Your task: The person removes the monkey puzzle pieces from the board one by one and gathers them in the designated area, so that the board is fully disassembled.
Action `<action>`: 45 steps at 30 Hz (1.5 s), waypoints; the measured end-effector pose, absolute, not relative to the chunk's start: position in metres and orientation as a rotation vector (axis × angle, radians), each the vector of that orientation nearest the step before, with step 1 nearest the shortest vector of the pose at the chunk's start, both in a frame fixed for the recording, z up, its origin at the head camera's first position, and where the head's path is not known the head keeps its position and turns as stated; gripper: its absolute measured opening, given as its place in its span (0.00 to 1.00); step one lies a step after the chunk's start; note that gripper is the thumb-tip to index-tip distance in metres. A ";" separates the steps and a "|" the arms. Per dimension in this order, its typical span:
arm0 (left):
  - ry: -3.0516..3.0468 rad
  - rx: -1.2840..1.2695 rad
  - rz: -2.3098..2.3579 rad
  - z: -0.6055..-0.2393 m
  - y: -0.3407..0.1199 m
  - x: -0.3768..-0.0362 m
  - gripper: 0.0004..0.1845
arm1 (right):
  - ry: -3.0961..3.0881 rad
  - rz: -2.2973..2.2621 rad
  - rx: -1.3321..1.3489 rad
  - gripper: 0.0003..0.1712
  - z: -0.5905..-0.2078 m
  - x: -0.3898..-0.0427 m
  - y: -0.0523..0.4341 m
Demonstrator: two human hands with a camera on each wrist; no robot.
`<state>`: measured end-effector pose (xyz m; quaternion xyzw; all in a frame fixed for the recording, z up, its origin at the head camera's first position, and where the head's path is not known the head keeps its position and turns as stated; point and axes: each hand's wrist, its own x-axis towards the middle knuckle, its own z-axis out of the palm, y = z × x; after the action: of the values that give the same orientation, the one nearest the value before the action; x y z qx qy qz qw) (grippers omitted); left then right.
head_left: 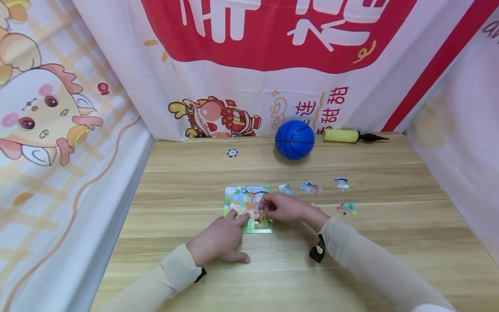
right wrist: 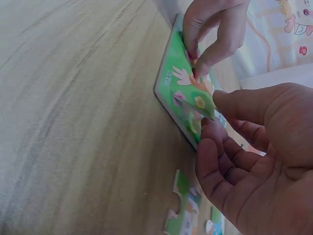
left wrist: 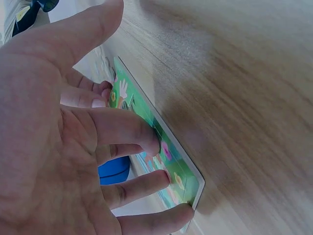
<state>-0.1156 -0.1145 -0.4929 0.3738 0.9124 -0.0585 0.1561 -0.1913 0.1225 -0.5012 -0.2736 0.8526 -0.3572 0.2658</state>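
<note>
A jigsaw puzzle board [head_left: 257,231] with a cartoon animal picture lies flat on the wooden table. My left hand [head_left: 219,239] rests over its lower left part, fingers extended and fingertips pressing on the picture, thumb held out to the side. At the board's right edge, my right hand [head_left: 282,207] pinches a green puzzle piece [right wrist: 199,102] between thumb and fingertips. In the right wrist view that flowered piece is tilted up over the board's corner. Loose puzzle pieces lie right of the board, among them one [head_left: 310,188] beyond my right hand and another [head_left: 346,208] farther right.
Toward the back of the table sits a blue ball [head_left: 294,140] with black lines. A yellow hand pump [head_left: 341,135] with a black nozzle lies beside it. Left of the ball is a small round chip [head_left: 232,153]. Printed cloth [head_left: 249,82] hangs along the back and sides.
</note>
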 end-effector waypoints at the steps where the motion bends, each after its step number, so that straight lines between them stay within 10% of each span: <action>1: 2.610 1.069 -0.165 -0.493 -0.114 -0.116 0.35 | 2.304 -0.972 -0.733 0.08 -0.503 -0.191 0.123; 9: 2.613 1.080 -0.139 -0.492 -0.113 -0.115 0.37 | 2.235 -1.232 -0.665 0.07 -0.512 -0.181 0.153; 23: 2.623 1.038 -0.067 -0.491 -0.125 -0.111 0.36 | 2.383 -1.255 -0.345 0.09 -0.507 -0.133 0.341; 45: 2.622 1.086 -0.044 -0.496 -0.116 -0.116 0.37 | 2.539 -1.102 -0.327 0.06 -0.519 -0.121 0.367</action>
<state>-0.1163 -0.1159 -0.4959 0.3781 0.9132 -0.0153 0.1513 -0.1205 0.3669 -0.5188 -0.1157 0.8967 -0.3892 0.1763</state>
